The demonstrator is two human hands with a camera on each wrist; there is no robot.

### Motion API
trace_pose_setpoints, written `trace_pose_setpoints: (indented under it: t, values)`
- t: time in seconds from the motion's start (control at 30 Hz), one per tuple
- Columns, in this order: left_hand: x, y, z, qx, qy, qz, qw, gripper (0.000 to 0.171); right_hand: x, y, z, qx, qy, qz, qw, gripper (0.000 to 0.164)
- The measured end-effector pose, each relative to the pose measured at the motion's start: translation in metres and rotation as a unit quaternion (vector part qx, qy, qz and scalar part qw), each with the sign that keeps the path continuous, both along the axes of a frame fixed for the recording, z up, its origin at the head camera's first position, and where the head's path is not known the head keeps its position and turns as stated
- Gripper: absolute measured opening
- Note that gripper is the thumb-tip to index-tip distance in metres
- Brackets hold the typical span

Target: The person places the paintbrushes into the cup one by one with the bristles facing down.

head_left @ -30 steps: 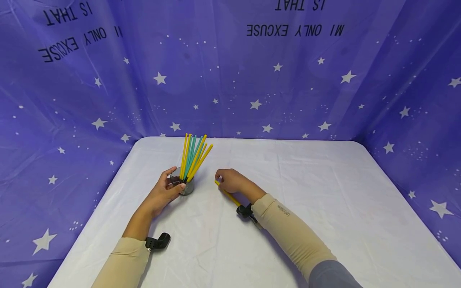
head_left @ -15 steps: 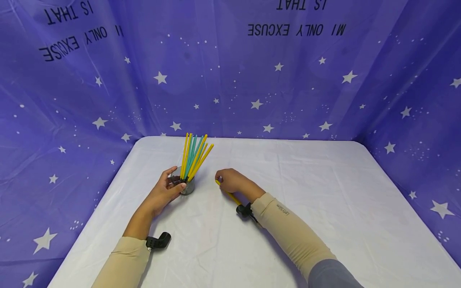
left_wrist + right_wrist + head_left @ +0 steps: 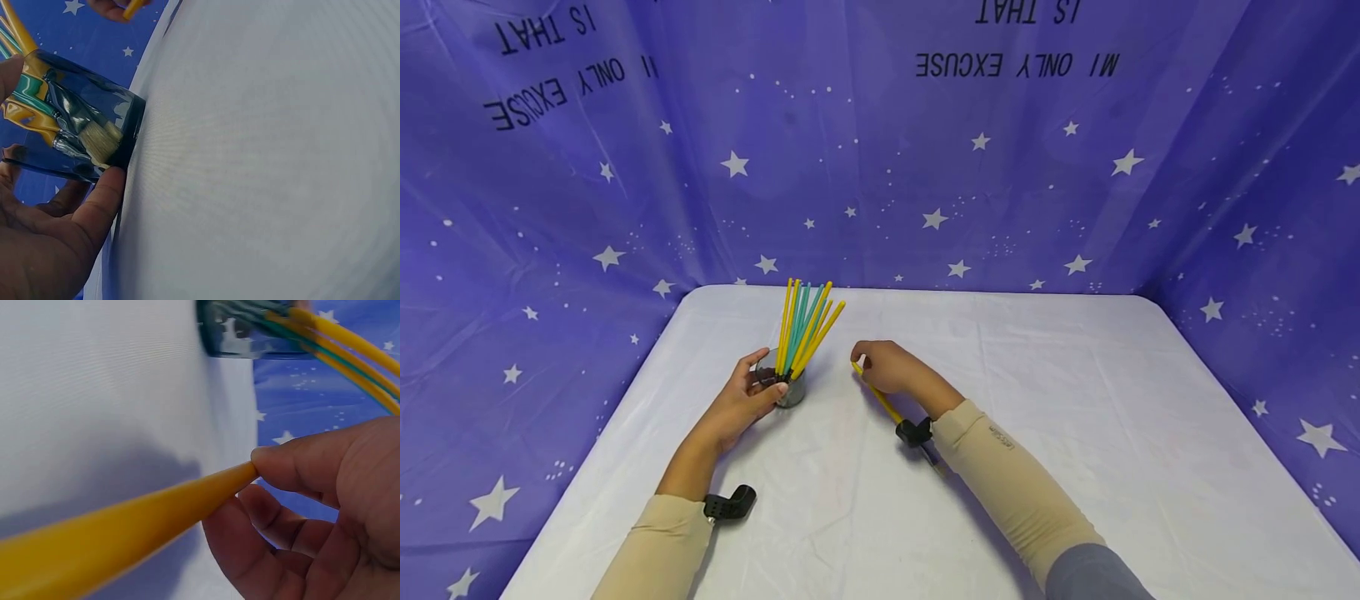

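My left hand (image 3: 737,407) holds a clear glass cup (image 3: 793,396) on the table, thumb at the near side and fingers around the far side. Several paintbrushes (image 3: 805,333) with yellow and green handles lean in the cup. Their bristles (image 3: 99,142) point down inside it in the left wrist view. To the right of the cup, my right hand (image 3: 891,367) pinches the handle end of a yellow paintbrush (image 3: 886,405) between thumb and fingers. That brush slants down towards the forearm, partly hidden by the wrist camera. Its yellow handle (image 3: 125,534) crosses the right wrist view.
A white cloth covers the table (image 3: 1075,400). Purple curtains (image 3: 865,167) with white stars and black lettering hang behind it and at both sides. Black wrist cameras (image 3: 730,503) are strapped at both wrists.
My right hand has shifted slightly up and to the right in the head view with the yellow paintbrush, showing more of its length. My left hand and the cup have stayed in place.
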State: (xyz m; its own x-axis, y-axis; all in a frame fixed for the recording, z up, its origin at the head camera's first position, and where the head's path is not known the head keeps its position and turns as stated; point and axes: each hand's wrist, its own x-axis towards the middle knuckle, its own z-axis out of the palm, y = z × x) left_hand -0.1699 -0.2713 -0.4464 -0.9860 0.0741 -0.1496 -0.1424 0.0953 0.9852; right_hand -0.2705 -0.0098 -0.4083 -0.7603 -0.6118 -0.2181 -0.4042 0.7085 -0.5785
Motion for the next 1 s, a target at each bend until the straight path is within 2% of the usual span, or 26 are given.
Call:
trace_pose_setpoints:
  t: [0.33, 0.47, 0.73, 1.0]
  values:
    - [0.000, 0.002, 0.000, 0.001, 0.000, -0.001, 1.0000, 0.085, 0.003, 0.012, 0.028, -0.044, 0.044, -0.007, 0.998, 0.029]
    - [0.000, 0.002, 0.001, 0.003, -0.003, 0.002, 1.0000, 0.085, 0.003, 0.018, 0.037, -0.089, 0.023, -0.024, 0.995, 0.031]
    - [0.000, 0.001, 0.001, 0.001, -0.006, 0.004, 1.0000, 0.086, 0.004, 0.024, 0.045, -0.162, 0.010, -0.055, 0.985, 0.029]
    - [0.000, 0.001, 0.001, 0.000, -0.006, 0.003, 1.0000, 0.085, 0.009, 0.025, 0.049, -0.229, 0.034, -0.082, 0.969, 0.026]
